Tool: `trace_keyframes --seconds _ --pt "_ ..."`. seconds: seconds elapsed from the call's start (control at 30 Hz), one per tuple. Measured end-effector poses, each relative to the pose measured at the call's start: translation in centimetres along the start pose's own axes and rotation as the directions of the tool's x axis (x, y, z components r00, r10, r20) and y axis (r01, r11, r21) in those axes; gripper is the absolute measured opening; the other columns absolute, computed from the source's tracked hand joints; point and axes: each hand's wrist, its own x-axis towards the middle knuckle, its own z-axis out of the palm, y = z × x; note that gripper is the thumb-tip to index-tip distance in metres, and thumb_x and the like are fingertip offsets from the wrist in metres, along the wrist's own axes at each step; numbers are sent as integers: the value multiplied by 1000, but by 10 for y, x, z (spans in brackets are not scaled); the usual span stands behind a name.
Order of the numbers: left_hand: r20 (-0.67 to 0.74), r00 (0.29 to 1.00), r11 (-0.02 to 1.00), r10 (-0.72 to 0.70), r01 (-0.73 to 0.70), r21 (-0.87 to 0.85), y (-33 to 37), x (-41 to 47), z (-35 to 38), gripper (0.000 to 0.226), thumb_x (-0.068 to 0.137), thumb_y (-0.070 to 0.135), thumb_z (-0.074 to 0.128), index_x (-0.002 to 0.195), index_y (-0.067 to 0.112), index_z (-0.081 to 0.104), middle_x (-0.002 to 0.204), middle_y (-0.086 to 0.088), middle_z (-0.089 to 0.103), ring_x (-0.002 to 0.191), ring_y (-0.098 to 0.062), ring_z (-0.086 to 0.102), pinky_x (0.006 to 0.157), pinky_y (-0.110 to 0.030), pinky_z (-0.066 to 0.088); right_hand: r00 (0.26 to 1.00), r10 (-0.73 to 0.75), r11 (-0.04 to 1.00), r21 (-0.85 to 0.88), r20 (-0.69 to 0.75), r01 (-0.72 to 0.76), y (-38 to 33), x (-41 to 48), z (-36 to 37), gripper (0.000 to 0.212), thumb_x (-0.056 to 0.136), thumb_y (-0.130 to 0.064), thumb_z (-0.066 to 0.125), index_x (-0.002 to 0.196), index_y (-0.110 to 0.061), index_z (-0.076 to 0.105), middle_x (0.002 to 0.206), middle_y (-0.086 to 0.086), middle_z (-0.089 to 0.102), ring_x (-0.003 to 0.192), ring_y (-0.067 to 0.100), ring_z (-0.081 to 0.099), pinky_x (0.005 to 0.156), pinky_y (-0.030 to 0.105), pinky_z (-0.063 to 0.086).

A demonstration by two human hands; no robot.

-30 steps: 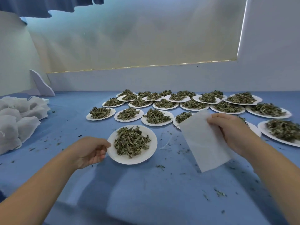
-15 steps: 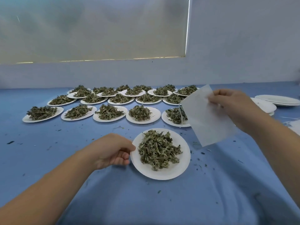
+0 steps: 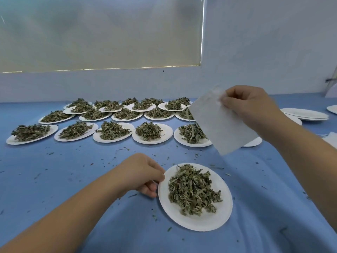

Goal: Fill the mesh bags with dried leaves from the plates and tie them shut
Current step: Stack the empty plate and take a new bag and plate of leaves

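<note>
A white paper plate (image 3: pixel 224 214) heaped with dried green leaves (image 3: pixel 191 190) lies near me on the blue cloth. My left hand (image 3: pixel 140 174) pinches its left rim, fingers curled under the edge. My right hand (image 3: pixel 249 105) holds a flat, empty white mesh bag (image 3: pixel 218 123) by its top corner, up in the air to the right of and beyond the plate. The bag hangs slanted in front of the plates behind it.
Several more plates of dried leaves (image 3: pixel 113 130) stand in rows across the back of the blue cloth (image 3: pixel 73 170). A stack of empty plates (image 3: pixel 306 114) sits at the far right. Leaf crumbs are scattered over the cloth. A white wall closes off the far edge.
The near plate of leaves has slid right and closer to me in my left hand. My right hand has lifted the mesh bag higher. The view has swung to the right.
</note>
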Motion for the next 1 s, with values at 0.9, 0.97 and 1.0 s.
trace_keyframes --seconds 0.9,0.97,1.0 --pt "-250 686 718 683 -568 402 -6 54 -31 20 96 35 51 77 29 50 77 11 60 52 -3 61 50 -32 48 919 -122 989 121 374 82 10 1 98 16 90 -7 63 90 -20 73 85 -6 71 71 2 67 64 12 50" --pt "-265 732 774 628 -549 316 -7 51 -34 21 98 35 49 78 28 51 65 7 62 42 -7 57 46 -35 49 923 -88 975 220 375 3 10 2 100 16 90 -4 62 97 -13 74 87 -1 74 76 4 69 68 12 50" --pt "-280 756 805 592 -532 265 -8 52 -35 22 98 35 48 78 29 52 55 1 60 38 -9 53 42 -31 47 921 -73 964 264 383 -33 10 3 101 17 90 -3 62 101 -9 74 90 2 75 79 6 70 69 12 51"
